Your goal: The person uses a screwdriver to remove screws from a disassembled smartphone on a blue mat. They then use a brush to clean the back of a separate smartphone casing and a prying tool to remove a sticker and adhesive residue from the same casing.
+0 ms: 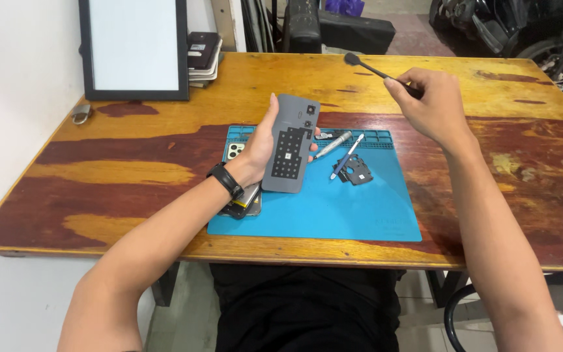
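Observation:
My left hand (260, 148) holds a grey phone back panel (290, 144) upright above the blue work mat (360, 208), its inner side with dark pads facing me. A black band sits on that wrist. My right hand (430, 101) is raised over the far part of the wooden table (131, 169) and pinches a thin black brush-like tool (369, 67), its tip pointing left. Under my left wrist an opened phone (242, 195) lies on the mat's left edge.
On the mat lie a silver screwdriver (335, 144), a blue-tipped tool (346, 156) and a small dark phone part (358, 169). A framed white board (135, 45) leans at the back left beside stacked phones (202, 55). A motorbike wheel (558, 62) stands at the far right.

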